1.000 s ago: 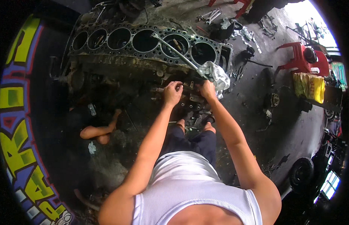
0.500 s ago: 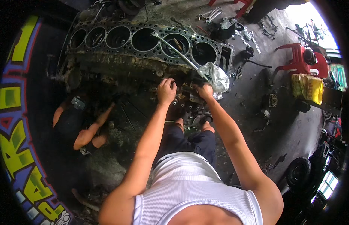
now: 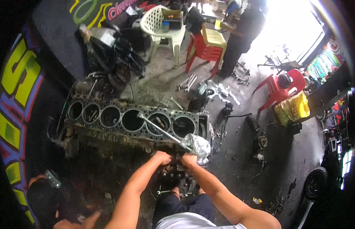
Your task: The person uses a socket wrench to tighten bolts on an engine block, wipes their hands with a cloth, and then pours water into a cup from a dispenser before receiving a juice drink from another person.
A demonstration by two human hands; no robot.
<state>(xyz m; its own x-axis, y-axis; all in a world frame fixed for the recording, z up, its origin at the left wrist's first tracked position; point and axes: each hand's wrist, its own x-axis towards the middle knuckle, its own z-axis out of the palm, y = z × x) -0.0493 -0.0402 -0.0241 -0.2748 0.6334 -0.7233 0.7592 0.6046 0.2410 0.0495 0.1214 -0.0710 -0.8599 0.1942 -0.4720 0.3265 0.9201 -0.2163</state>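
A large engine block (image 3: 97,131) with a row of open cylinder bores lies in front of me. My left hand (image 3: 162,157) is closed low against its near side, the fingertips hidden underneath. Right beside it, my right hand (image 3: 189,159) is closed like a fist; whatever it grips is out of sight. A long metal bar (image 3: 162,129) slants across the top of the block, its near end reaching a crumpled silvery plastic bag (image 3: 198,147) just beyond my right hand. Dark metal parts with round ends (image 3: 173,174) show below both hands.
A co-worker (image 3: 63,202) crouches at the lower left; another person (image 3: 242,34) stands at the back. Wrenches (image 3: 188,82) and scattered parts lie on the floor beyond the block. A white chair (image 3: 164,32), stacked red chairs (image 3: 204,51) and a red chair (image 3: 280,89) stand farther off.
The view has tilted up, bringing the chairs and standing person into sight. My hands are closer together, and my left fingers look more curled. The crouching co-worker has shifted posture.
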